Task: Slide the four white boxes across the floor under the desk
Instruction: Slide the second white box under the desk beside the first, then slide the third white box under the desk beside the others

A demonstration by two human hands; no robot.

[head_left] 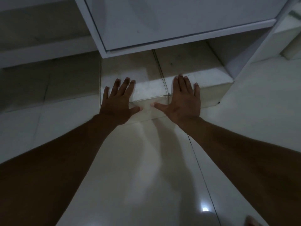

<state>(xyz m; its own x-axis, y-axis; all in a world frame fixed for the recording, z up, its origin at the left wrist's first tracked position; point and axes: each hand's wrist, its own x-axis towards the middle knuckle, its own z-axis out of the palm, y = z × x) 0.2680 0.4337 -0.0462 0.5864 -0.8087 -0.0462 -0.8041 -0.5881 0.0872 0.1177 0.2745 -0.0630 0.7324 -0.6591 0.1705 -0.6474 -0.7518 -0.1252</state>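
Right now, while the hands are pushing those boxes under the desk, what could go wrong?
1. The left hand and right hand push on two separate white boxes, so one might slide ahead and turn crooked.
2. The right box sits close to the desk's side panel and could catch on it.
3. The tiled floor looks shiny, so the hands may slip.

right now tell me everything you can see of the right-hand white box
The right box is white, low and flat, likely cardboard, with faint marks on top. It lies on the tiled floor, its far part under the desk, its left edge against the left box. The right hand presses flat on its near left corner, fingers straight.
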